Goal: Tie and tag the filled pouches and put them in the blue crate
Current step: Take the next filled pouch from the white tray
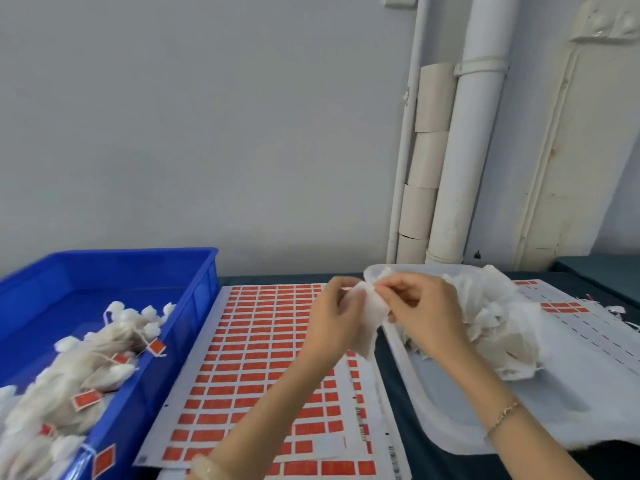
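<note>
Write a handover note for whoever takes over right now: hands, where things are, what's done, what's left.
Hands: left hand and right hand both pinch the top of one white pouch, held above the table. I cannot tell whether it is tied yet.
Done: a heap of tagged pouches lies in the blue crate, on the left.
Left: a pile of loose pouches on the white tray, on the right, with no tags visible on them.
Supplies: the red tag sheet lies flat in the middle, mostly full. A mostly used sheet is at far right.
</note>
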`<state>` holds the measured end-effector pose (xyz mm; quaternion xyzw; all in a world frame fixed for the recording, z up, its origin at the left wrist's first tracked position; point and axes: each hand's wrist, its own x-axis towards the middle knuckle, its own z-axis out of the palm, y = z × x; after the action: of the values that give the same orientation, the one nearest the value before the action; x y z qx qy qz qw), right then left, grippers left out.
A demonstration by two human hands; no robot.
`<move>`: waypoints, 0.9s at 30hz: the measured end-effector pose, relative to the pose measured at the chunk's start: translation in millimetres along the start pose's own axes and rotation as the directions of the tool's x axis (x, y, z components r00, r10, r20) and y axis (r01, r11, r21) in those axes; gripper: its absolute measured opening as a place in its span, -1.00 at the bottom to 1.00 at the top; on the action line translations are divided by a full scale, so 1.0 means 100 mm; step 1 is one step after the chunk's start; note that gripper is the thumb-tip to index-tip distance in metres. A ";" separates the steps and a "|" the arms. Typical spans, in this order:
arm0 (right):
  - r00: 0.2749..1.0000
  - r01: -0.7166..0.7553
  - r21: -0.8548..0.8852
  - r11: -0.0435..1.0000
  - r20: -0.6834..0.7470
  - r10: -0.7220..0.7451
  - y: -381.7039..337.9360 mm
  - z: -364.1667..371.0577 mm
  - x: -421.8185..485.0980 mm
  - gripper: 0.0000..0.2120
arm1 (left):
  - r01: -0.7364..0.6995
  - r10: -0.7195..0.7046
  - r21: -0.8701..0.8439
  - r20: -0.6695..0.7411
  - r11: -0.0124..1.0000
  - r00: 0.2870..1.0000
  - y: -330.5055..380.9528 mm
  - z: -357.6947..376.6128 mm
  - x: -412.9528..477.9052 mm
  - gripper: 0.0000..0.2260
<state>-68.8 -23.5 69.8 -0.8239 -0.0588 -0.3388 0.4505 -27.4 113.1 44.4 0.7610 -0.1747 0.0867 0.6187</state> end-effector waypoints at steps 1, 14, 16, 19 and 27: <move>0.998 0.014 -0.015 1.000 0.068 -0.013 -0.04 0.13 -0.06 -0.91 | 0.046 -0.046 -0.050 0.004 0.998 0.999 -0.07 -0.14 -0.09 -0.84; 0.968 -0.248 0.062 0.967 -0.018 0.249 0.61 1.40 -1.02 -0.85 | 0.378 -0.394 -0.113 -0.225 0.919 0.891 -1.24 -0.49 -0.66 -0.94; 0.980 -0.158 0.085 0.984 -0.111 0.167 0.63 1.41 -1.03 -0.80 | 0.389 -0.421 -0.162 -0.315 0.907 0.850 -1.28 -0.50 -0.63 -0.95; 0.998 0.032 0.077 0.996 -0.061 -0.027 0.61 1.42 -1.07 -0.81 | 0.381 -0.448 -0.243 -0.372 0.892 0.813 -1.29 -0.52 -0.63 -0.95; 0.997 0.047 0.133 0.990 0.061 -0.056 0.62 1.48 -1.06 -0.60 | 0.340 -0.375 -0.403 -0.008 0.850 0.927 -1.20 -0.51 -0.67 -0.59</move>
<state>-50.4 77.9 -92.7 -0.8010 -0.1167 -0.3190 0.4929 -40.0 194.5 -77.1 0.6352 -0.0168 -0.0340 0.7714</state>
